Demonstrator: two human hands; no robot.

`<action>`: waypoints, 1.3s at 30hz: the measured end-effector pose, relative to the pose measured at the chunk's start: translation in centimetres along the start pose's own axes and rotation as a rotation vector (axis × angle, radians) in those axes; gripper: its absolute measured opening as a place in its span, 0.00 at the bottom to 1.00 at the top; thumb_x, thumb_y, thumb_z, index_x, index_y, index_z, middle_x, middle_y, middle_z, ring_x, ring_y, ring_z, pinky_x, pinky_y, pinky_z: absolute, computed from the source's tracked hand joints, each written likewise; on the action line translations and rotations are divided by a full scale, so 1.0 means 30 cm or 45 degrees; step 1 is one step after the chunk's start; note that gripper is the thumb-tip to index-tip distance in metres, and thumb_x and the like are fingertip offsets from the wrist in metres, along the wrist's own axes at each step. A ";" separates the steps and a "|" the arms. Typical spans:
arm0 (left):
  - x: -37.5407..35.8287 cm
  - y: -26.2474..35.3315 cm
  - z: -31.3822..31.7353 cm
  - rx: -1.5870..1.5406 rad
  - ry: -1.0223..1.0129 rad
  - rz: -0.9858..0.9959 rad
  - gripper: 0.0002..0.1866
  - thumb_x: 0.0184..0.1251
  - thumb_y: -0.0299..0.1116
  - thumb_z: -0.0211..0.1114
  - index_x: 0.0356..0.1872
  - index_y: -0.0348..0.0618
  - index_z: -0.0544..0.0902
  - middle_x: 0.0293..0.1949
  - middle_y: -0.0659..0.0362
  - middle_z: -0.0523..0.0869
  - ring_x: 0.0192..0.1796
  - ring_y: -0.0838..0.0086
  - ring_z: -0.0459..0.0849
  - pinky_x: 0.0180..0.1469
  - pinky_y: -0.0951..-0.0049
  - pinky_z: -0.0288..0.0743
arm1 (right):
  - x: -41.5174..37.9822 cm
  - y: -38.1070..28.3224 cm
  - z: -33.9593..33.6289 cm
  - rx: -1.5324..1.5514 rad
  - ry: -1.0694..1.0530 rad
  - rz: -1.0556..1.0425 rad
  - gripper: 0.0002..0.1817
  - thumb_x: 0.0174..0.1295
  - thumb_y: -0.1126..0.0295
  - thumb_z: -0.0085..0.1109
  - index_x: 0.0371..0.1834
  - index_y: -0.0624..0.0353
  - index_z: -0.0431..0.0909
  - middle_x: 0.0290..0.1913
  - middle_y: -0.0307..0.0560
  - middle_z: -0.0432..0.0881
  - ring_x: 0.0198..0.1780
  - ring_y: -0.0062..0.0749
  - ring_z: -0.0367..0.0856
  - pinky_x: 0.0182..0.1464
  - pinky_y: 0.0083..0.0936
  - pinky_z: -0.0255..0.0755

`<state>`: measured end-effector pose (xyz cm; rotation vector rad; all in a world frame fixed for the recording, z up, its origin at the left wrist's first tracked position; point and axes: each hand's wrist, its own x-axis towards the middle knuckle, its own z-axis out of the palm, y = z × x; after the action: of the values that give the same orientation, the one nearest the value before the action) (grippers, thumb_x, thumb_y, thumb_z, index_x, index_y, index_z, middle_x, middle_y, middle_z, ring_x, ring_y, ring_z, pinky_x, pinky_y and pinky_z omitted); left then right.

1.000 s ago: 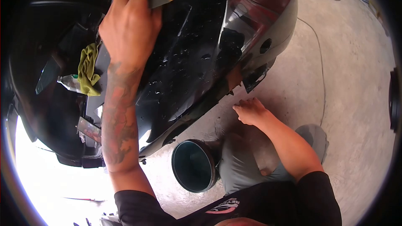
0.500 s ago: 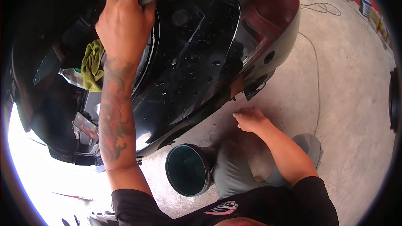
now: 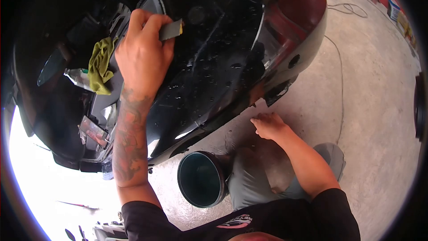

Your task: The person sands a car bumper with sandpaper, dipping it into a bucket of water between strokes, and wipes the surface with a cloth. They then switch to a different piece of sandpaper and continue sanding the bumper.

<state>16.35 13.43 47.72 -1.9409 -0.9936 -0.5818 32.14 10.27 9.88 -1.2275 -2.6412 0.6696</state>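
Pressing a sanding block (image 3: pixel 170 30) on the panel (image 3: pixel 214 62) (black, wet), left-hand fingers (image 3: pixel 154 22) wrapped around it.

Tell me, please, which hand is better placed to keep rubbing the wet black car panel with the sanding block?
Probably the left hand: it grips the sanding block against the black car panel. The right hand rests low on the knee.

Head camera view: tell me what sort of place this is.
Probably a car body or detailing workshop. The left hand presses a small block on a wet black car body panel beside a red tail light, above a bare concrete floor with a cable.
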 end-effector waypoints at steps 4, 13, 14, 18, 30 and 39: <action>0.041 0.007 0.009 0.023 0.053 -0.074 0.15 0.53 0.26 0.75 0.43 0.52 0.88 0.45 0.60 0.86 0.41 0.56 0.89 0.39 0.59 0.84 | 0.009 -0.004 -0.016 0.075 -0.063 -0.042 0.23 0.68 0.62 0.65 0.65 0.53 0.80 0.61 0.52 0.86 0.63 0.50 0.84 0.66 0.48 0.75; -0.113 0.001 0.033 0.057 0.109 -0.046 0.04 0.53 0.33 0.69 0.28 0.46 0.84 0.35 0.57 0.80 0.34 0.63 0.88 0.33 0.59 0.83 | -0.001 -0.025 -0.074 0.017 -0.303 0.061 0.31 0.69 0.60 0.67 0.74 0.54 0.73 0.69 0.55 0.79 0.71 0.52 0.77 0.72 0.47 0.71; -0.113 0.002 0.032 0.055 0.108 -0.048 0.04 0.52 0.33 0.69 0.27 0.46 0.84 0.35 0.57 0.80 0.34 0.63 0.88 0.33 0.60 0.82 | -0.003 -0.029 -0.076 0.009 -0.312 0.065 0.31 0.70 0.60 0.67 0.75 0.54 0.72 0.70 0.54 0.79 0.71 0.51 0.76 0.72 0.46 0.71; -0.049 0.008 0.060 0.061 0.240 -0.067 0.05 0.50 0.33 0.70 0.25 0.45 0.84 0.33 0.57 0.80 0.32 0.64 0.88 0.31 0.62 0.80 | -0.003 -0.046 -0.086 0.009 -0.324 0.095 0.31 0.70 0.60 0.67 0.76 0.53 0.72 0.70 0.54 0.78 0.71 0.51 0.76 0.72 0.45 0.71; -0.053 0.009 0.024 0.036 0.206 -0.073 0.06 0.52 0.34 0.70 0.26 0.44 0.86 0.32 0.55 0.83 0.33 0.62 0.90 0.32 0.61 0.79 | -0.049 -0.033 -0.122 0.028 -0.306 0.127 0.32 0.69 0.60 0.67 0.75 0.53 0.73 0.68 0.56 0.81 0.70 0.53 0.78 0.71 0.47 0.72; -0.030 0.017 -0.041 -0.130 0.120 -0.133 0.05 0.55 0.34 0.68 0.30 0.46 0.86 0.27 0.55 0.91 0.33 0.60 0.93 0.33 0.61 0.81 | -0.055 -0.029 -0.131 0.039 -0.297 0.132 0.32 0.69 0.61 0.67 0.75 0.54 0.72 0.68 0.57 0.81 0.70 0.54 0.78 0.70 0.47 0.72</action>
<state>16.24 11.84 47.49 -1.9393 -1.0274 -0.7899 33.87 9.84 13.83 -1.3621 -2.7525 0.9190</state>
